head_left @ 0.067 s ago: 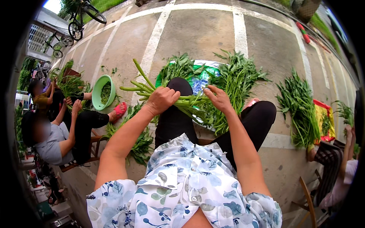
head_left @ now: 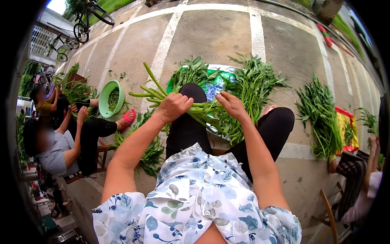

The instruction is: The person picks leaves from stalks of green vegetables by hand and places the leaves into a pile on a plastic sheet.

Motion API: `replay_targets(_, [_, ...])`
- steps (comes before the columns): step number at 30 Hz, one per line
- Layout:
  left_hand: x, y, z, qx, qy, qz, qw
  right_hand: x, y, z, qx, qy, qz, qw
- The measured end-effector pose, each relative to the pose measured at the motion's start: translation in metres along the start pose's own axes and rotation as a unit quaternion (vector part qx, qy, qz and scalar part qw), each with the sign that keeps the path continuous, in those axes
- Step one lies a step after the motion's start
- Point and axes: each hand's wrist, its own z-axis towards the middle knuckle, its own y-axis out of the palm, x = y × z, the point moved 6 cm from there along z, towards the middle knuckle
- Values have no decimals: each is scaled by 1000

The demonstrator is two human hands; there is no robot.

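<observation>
My left hand (head_left: 175,107) is closed round a bunch of water spinach (head_left: 151,94), above my left knee. Its thick pale-green stems stick out to the left, and the leafy ends trail to the right under my right hand. My right hand (head_left: 231,105) is at those leafy ends, fingers curled and drawn together; what lies between the fingertips is too small to make out. On the ground beyond my knees, a green-and-white plastic sheet (head_left: 215,78) bears a large heap of leafy water spinach (head_left: 252,87) on its right and a smaller pile (head_left: 191,74) on its left.
More greens (head_left: 151,156) lie beside my left leg. To the left, a seated person (head_left: 61,152) handles greens near a green basin (head_left: 106,114); another sits behind. At right, a long heap (head_left: 321,118), a red-and-yellow sheet (head_left: 352,124) and a person in striped trousers (head_left: 350,175).
</observation>
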Motion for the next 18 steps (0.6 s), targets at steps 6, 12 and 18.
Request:
replay_targets(6, [-1, 1, 0, 1, -11, -4, 1000, -11, 21, 2, -77, -6, 200, 977])
replay_targets(12, [-11, 6, -8, -13, -64, -28, 997, -7, -14, -15, -25, 4, 275, 961])
replay_targets(18, [-17, 12, -9, -10, -104, -39, 994, 7, -22, -41, -109, -1, 218, 970])
